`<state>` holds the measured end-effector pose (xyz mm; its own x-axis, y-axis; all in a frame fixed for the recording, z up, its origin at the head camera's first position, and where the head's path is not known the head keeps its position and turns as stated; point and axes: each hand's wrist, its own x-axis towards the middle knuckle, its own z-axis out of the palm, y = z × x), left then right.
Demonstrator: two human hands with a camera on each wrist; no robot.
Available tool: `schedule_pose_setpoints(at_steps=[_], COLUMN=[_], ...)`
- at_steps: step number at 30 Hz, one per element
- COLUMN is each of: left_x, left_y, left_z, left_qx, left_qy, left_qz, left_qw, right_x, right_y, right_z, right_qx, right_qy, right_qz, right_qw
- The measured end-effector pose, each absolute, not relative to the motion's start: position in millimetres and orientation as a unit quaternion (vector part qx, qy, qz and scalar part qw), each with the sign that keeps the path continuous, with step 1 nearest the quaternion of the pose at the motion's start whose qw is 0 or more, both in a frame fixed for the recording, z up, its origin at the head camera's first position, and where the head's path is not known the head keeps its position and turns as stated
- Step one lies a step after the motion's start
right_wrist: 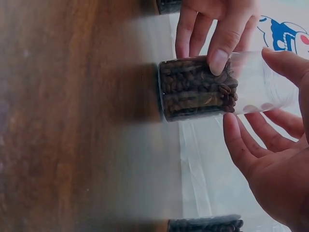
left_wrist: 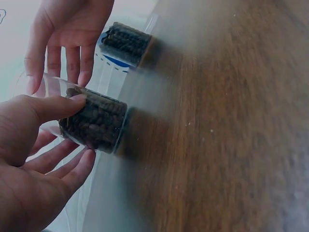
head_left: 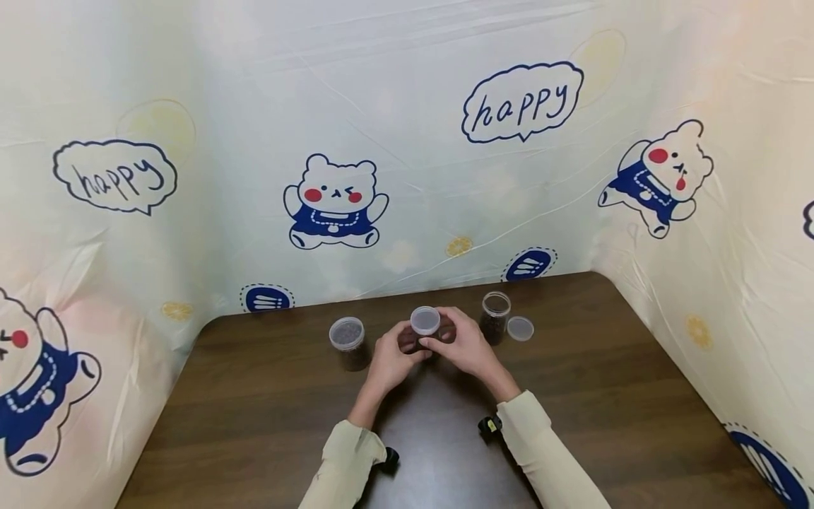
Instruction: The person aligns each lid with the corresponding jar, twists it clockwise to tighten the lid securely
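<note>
A clear jar of coffee beans (right_wrist: pixel 193 89) stands upright on the table between my hands, a translucent lid (head_left: pixel 425 320) on its top. My left hand (head_left: pixel 393 353) holds the jar's body from the left, thumb pressed on the near side. From the right, my right hand (head_left: pixel 467 344) grips the jar's upper part near the lid, fingers round the far side. Left of my hands is a second jar of beans (head_left: pixel 350 350) with a lid on. To the right, a third jar (head_left: pixel 493 322) stands uncovered, its loose lid (head_left: pixel 520 328) lying flat beside it.
The brown wooden table (head_left: pixel 610 396) reaches back to a pale printed curtain (head_left: pixel 420 177) with bears and lettering, which also hangs at both sides. Small black wrist devices (head_left: pixel 490 425) sit at the sleeves.
</note>
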<state>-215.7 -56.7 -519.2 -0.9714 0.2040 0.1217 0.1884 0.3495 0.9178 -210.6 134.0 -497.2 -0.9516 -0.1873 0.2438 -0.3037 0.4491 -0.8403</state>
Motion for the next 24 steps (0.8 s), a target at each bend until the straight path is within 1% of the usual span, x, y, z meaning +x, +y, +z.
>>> schedule_pose_setpoints(at_steps=[9, 24], left_x=[-222.4, -219.6], left_y=[-53.3, -57.3], left_z=[-520.6, -522.9], left_qx=[0.112, 0.121], left_qy=[0.821, 0.820], left_qz=[0.560, 0.559], left_qw=[0.007, 0.013], right_x=[-218.7, -216.8], right_y=[134.9, 135.6], right_z=[-500.4, -504.4], right_qx=[0.142, 0.136], right_qy=[-0.846, -0.846], right_qz=[0.510, 0.512], right_qw=[0.068, 0.056])
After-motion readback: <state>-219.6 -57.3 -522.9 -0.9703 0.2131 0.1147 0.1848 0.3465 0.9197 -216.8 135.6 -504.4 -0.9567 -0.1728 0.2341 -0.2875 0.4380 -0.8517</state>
